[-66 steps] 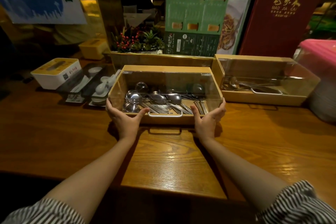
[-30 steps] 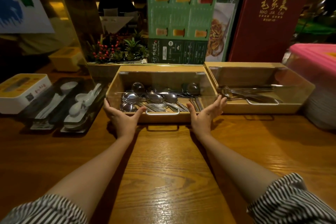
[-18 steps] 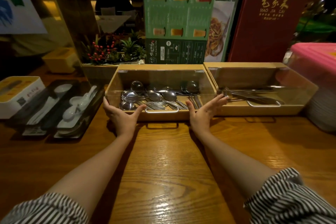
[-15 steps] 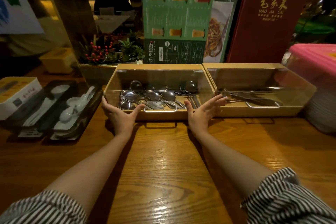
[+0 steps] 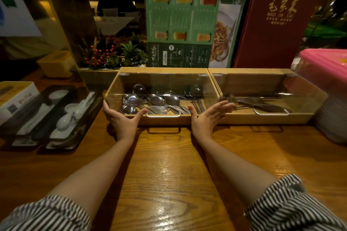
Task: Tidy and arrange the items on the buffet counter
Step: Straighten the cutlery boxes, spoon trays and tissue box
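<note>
A wooden cutlery box (image 5: 165,120) with a clear lid and a metal handle holds several steel spoons (image 5: 155,99). It stands side by side against a second, similar box (image 5: 262,120) with long utensils inside. My left hand (image 5: 122,121) wraps the spoon box's front left corner, thumb along the front and fingers on the left side. My right hand (image 5: 207,116) hovers in front of the seam between the two boxes, palm turned left and fingers spread, holding nothing.
Two black trays with white ceramic spoons (image 5: 73,114) lie left of the spoon box, and a white tissue box (image 5: 15,97) sits beyond them. A pink-lidded clear tub (image 5: 326,65) stands at the right. A green menu (image 5: 184,18), a red menu (image 5: 277,18) and a plant (image 5: 112,56) stand behind.
The spoon box slid back and right until it met the second box. My right hand left the box's right side and opened in front of it. My left hand stayed on its corner.
</note>
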### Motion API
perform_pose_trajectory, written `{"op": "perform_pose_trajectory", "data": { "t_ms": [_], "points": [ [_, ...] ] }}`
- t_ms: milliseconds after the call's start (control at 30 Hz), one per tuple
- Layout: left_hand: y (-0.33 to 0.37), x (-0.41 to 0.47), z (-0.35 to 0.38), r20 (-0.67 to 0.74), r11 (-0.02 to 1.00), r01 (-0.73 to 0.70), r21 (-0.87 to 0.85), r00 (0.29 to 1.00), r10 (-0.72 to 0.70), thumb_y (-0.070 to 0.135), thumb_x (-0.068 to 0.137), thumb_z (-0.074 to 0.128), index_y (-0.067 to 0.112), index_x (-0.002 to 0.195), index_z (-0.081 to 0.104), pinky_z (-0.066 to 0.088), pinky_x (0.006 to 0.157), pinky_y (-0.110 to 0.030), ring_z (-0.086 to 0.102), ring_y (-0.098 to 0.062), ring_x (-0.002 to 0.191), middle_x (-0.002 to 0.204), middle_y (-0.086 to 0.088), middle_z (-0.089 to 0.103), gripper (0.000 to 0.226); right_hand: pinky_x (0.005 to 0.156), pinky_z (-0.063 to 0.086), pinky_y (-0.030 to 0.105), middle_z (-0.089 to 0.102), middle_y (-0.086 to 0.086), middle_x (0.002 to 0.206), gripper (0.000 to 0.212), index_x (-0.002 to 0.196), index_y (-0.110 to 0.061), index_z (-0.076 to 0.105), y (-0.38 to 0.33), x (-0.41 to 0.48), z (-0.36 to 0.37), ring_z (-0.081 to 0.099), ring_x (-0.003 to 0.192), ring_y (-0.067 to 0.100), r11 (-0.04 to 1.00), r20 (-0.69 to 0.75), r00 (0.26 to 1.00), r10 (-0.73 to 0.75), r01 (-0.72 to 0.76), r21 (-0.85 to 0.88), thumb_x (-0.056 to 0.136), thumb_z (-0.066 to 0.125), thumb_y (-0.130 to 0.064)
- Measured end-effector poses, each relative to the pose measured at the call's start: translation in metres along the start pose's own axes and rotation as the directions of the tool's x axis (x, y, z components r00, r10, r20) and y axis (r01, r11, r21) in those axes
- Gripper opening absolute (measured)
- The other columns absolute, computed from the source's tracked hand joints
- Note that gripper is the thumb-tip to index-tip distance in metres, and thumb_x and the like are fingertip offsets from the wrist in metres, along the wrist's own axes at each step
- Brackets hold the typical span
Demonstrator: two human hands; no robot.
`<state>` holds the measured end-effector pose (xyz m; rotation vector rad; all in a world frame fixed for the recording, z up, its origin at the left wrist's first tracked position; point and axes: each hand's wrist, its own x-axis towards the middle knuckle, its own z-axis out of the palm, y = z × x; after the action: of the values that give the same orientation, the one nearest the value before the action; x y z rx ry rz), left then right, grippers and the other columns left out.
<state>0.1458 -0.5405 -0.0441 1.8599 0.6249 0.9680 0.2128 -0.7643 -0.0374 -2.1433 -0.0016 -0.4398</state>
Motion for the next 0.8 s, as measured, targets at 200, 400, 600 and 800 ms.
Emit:
{"op": "perform_pose_trajectory", "data": {
  "t_ms": [200, 400, 600, 800],
  "points": [
    [0.008, -0.005, -0.006, 0.035, 0.996, 0.008, 0.086, 0.999, -0.011, 0.056, 0.059, 0.083, 0.012, 0.153, -0.011, 0.028, 0.116, -0.046, 0.020, -0.034, 0.145, 0.159, -0.022, 0.011, 0.139, 0.116, -0.017, 0.052, -0.037, 0.023, 0.152, 0.124, 0.142, -0.008, -0.035, -0.003, -0.005, -0.003, -0.038, 0.137, 0.029, 1.000, 0.001, 1.000, 0.017, -0.017, 0.000, 0.081, 0.049, -0.075],
    [0.018, -0.010, -0.018, 0.131, 0.987, 0.033, 0.154, 0.990, -0.054, 0.065, 0.063, 0.076, 0.015, 0.149, -0.026, 0.014, 0.120, -0.050, -0.001, -0.032, 0.150, 0.162, -0.015, -0.011, 0.143, 0.118, -0.012, 0.056, -0.032, 0.022, 0.155, 0.123, 0.147, -0.006, -0.028, -0.006, -0.011, -0.008, -0.028, 0.144, 0.035, 1.000, 0.012, 1.000, 0.024, -0.024, 0.005, 0.081, 0.050, -0.075],
    [0.014, -0.013, -0.036, 0.210, 0.967, -0.109, 0.231, 0.976, 0.060, 0.062, 0.074, 0.069, 0.021, 0.148, -0.029, 0.015, 0.120, -0.052, -0.012, -0.024, 0.150, 0.159, -0.002, -0.028, 0.130, 0.118, -0.012, 0.056, -0.030, 0.020, 0.156, 0.115, 0.150, -0.007, -0.023, -0.011, -0.019, -0.008, -0.026, 0.146, 0.034, 0.997, -0.036, 0.996, -0.080, 0.081, 0.006, 0.085, 0.045, -0.073],
    [0.008, -0.018, -0.055, 0.183, 0.937, -0.216, 0.274, 0.968, 0.170, 0.042, 0.083, 0.072, 0.015, 0.153, -0.017, 0.014, 0.116, -0.041, -0.014, -0.016, 0.147, 0.160, -0.002, -0.026, 0.117, 0.116, -0.019, 0.053, -0.025, 0.024, 0.157, 0.103, 0.152, -0.004, -0.016, -0.029, -0.043, 0.014, -0.029, 0.145, 0.033, 0.926, 0.045, 0.933, -0.357, 0.360, -0.115, 0.092, 0.043, -0.065]
  ]
}}
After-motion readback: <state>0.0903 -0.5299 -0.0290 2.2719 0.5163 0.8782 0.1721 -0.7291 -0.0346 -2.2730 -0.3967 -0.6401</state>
